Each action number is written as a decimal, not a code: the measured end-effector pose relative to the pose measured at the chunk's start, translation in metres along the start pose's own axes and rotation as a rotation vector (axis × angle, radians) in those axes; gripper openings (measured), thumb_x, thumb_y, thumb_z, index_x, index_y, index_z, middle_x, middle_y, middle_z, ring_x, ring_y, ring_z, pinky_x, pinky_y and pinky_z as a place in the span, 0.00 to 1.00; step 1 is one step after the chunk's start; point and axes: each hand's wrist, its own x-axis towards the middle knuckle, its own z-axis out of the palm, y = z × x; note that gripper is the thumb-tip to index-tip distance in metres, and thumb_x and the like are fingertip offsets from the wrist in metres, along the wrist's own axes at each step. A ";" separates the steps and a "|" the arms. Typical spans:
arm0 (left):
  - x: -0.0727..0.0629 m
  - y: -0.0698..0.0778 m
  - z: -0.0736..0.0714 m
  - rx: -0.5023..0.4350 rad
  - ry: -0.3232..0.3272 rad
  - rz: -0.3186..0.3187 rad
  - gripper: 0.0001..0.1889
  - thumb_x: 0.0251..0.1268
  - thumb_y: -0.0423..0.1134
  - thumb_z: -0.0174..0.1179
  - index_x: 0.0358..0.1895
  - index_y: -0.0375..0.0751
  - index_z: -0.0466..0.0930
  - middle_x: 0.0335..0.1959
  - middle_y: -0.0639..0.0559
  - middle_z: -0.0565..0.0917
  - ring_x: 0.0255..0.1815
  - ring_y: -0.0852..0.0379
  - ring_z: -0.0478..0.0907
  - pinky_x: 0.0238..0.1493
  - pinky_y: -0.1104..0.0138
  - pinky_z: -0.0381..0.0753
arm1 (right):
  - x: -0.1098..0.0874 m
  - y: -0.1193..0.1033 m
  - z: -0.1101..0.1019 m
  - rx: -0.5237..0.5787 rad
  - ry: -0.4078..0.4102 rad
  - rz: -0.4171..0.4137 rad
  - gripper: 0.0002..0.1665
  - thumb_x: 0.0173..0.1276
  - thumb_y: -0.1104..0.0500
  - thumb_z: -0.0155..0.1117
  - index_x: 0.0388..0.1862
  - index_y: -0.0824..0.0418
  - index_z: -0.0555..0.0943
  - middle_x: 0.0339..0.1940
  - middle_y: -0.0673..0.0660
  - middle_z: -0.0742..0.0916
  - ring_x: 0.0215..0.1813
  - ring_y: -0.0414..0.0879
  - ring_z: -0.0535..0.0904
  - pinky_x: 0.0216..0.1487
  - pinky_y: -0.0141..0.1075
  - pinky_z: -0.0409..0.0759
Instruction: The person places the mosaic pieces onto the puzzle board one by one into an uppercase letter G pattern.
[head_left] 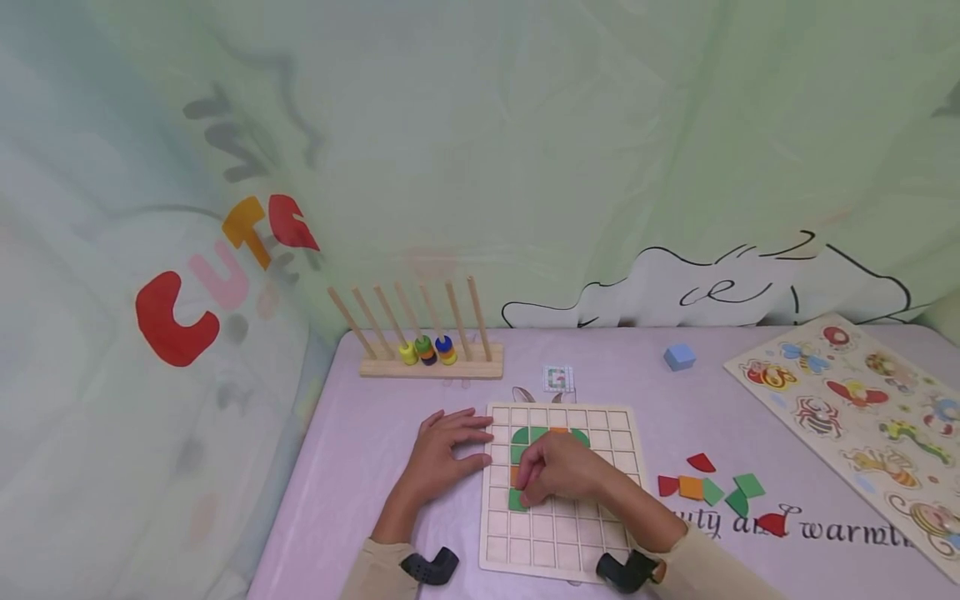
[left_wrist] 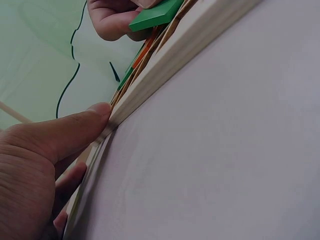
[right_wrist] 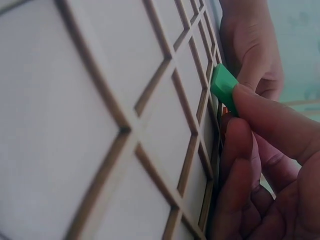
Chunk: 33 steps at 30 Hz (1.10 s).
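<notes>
A wooden grid board lies flat on the table, with several green and orange tiles set in its squares. My right hand is over the board and pinches a green tile between thumb and fingers. In the head view that tile overlaps a square in the board's left part, just below an orange tile. My left hand rests at the board's left edge, its fingers stretched out. Its thumb touches the board's side in the left wrist view. Part of the tile pattern is hidden behind my right hand.
Loose red, orange and green tiles lie right of the board. A small pattern card is behind it, near a wooden peg rack with beads. A blue cube and an insect puzzle board stand farther right.
</notes>
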 end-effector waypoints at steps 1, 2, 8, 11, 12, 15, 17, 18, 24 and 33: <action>0.000 0.000 0.000 -0.003 0.000 0.000 0.16 0.60 0.49 0.73 0.50 0.53 0.90 0.63 0.60 0.84 0.74 0.53 0.72 0.79 0.44 0.51 | 0.000 0.000 0.000 -0.002 0.001 -0.001 0.09 0.46 0.62 0.82 0.23 0.55 0.88 0.18 0.49 0.87 0.24 0.39 0.79 0.27 0.31 0.73; 0.000 0.000 0.000 -0.006 0.000 0.000 0.16 0.60 0.49 0.73 0.51 0.52 0.90 0.63 0.60 0.84 0.74 0.53 0.72 0.79 0.43 0.51 | 0.000 -0.001 0.000 -0.004 0.001 -0.001 0.09 0.46 0.62 0.82 0.23 0.55 0.88 0.18 0.49 0.87 0.24 0.39 0.79 0.27 0.31 0.73; -0.001 0.000 0.000 -0.012 0.005 0.004 0.16 0.60 0.48 0.73 0.50 0.52 0.90 0.63 0.59 0.84 0.74 0.52 0.72 0.79 0.43 0.51 | 0.000 -0.002 0.000 -0.023 0.002 0.004 0.09 0.46 0.62 0.82 0.22 0.54 0.87 0.17 0.47 0.86 0.25 0.39 0.78 0.26 0.31 0.72; 0.000 0.000 0.001 -0.012 0.007 0.004 0.16 0.60 0.48 0.73 0.50 0.52 0.90 0.63 0.59 0.84 0.74 0.52 0.72 0.79 0.43 0.51 | 0.000 -0.001 0.000 -0.031 0.002 0.010 0.09 0.46 0.62 0.82 0.22 0.54 0.87 0.17 0.47 0.86 0.25 0.39 0.78 0.26 0.32 0.72; 0.000 0.000 0.001 -0.012 0.008 0.004 0.16 0.60 0.48 0.73 0.50 0.52 0.90 0.63 0.59 0.84 0.74 0.52 0.72 0.79 0.43 0.51 | 0.000 -0.001 0.000 -0.034 0.002 0.011 0.09 0.46 0.62 0.82 0.22 0.54 0.87 0.17 0.47 0.86 0.25 0.39 0.78 0.26 0.32 0.73; 0.000 -0.001 0.001 -0.008 0.007 0.000 0.16 0.60 0.49 0.73 0.51 0.53 0.90 0.63 0.60 0.84 0.74 0.52 0.72 0.79 0.43 0.51 | 0.001 0.000 0.000 -0.039 0.002 0.014 0.09 0.45 0.62 0.82 0.22 0.54 0.87 0.17 0.47 0.86 0.24 0.39 0.78 0.26 0.32 0.73; -0.001 -0.001 0.001 -0.005 0.007 -0.002 0.16 0.60 0.49 0.73 0.51 0.53 0.90 0.63 0.60 0.84 0.74 0.52 0.72 0.79 0.43 0.51 | 0.001 0.000 0.000 -0.042 0.003 0.012 0.09 0.45 0.62 0.82 0.21 0.54 0.87 0.17 0.47 0.86 0.25 0.39 0.79 0.26 0.32 0.73; -0.001 -0.001 0.001 -0.004 0.008 -0.003 0.16 0.60 0.49 0.73 0.50 0.53 0.90 0.63 0.60 0.84 0.74 0.52 0.72 0.79 0.43 0.51 | 0.001 0.000 0.000 -0.045 0.005 0.011 0.09 0.45 0.62 0.82 0.21 0.53 0.87 0.17 0.47 0.86 0.25 0.39 0.79 0.26 0.32 0.73; -0.001 -0.001 0.000 -0.004 0.007 -0.010 0.16 0.60 0.49 0.74 0.50 0.53 0.90 0.63 0.61 0.84 0.74 0.53 0.72 0.79 0.43 0.51 | 0.002 0.001 0.001 -0.067 0.020 0.004 0.10 0.45 0.61 0.83 0.19 0.52 0.87 0.16 0.45 0.86 0.24 0.39 0.79 0.26 0.32 0.73; 0.000 -0.001 0.001 0.001 0.004 -0.017 0.15 0.60 0.49 0.73 0.50 0.55 0.90 0.63 0.62 0.84 0.74 0.54 0.72 0.79 0.43 0.51 | 0.002 0.003 0.004 -0.129 0.053 0.005 0.11 0.45 0.62 0.80 0.15 0.51 0.84 0.10 0.45 0.82 0.20 0.38 0.78 0.25 0.31 0.72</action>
